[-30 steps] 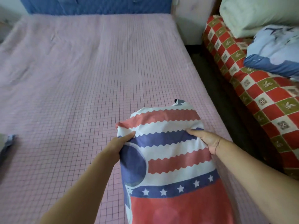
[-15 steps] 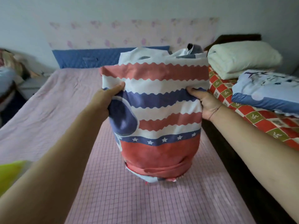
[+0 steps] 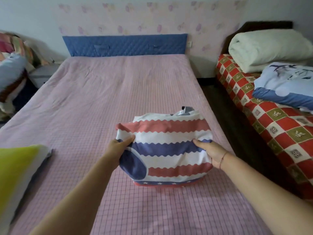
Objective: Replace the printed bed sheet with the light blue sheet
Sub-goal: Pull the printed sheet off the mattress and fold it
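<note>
My left hand (image 3: 117, 150) and right hand (image 3: 210, 154) each grip one side of the folded printed sheet (image 3: 166, 150). It sits on the bed (image 3: 101, 99), right half, long axis crosswise. Light blue bedding (image 3: 284, 82) lies right of the bed, nearer my right hand.

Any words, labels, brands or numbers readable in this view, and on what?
No readable text anywhere.
On the printed sheet, gripped by left hand and right hand: stripes and stars, no words.
On the light blue bedding at right: dark marks, too blurred to read.
</note>
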The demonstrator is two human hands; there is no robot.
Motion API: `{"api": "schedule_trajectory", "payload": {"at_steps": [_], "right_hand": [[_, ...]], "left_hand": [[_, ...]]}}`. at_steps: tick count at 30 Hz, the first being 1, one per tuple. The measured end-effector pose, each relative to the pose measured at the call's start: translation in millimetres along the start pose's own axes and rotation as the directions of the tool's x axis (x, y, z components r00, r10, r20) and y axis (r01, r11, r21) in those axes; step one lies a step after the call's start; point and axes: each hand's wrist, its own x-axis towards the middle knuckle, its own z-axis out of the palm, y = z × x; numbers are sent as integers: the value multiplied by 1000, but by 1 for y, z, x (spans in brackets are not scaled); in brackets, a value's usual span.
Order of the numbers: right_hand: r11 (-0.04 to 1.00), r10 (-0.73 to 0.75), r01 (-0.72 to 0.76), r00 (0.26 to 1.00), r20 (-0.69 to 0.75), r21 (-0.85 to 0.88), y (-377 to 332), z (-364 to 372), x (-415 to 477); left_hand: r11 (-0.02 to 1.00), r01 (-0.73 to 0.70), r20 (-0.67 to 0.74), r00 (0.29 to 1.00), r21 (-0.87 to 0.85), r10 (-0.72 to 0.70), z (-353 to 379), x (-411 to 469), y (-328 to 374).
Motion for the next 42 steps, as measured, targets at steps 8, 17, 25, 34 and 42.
{"api": "schedule_trajectory", "payload": {"at_steps": [8,17,25,34,42], "right_hand": [[968,246,-251,961,-129,-24,139,4,-37],[987,44,-103,914,-403,-126,117,9,37],[954,144,-254,854,-500,-159,152,10,118],[895,313,-422,824,-472,-144,186,-1,141],[895,304,-386,894,-327,-222,176,-14,130]], "left_hand": [[963,216,-32,976,162,-214,13,-15,-122],[986,138,-119,985,93,-126,48,55,-107],[977,192,-177,969,97,-173,73,132,-145],[949,261,-28,965,175,-260,74,156,-188],[886,439,140,878,147,-458,63,132,-186]]}}
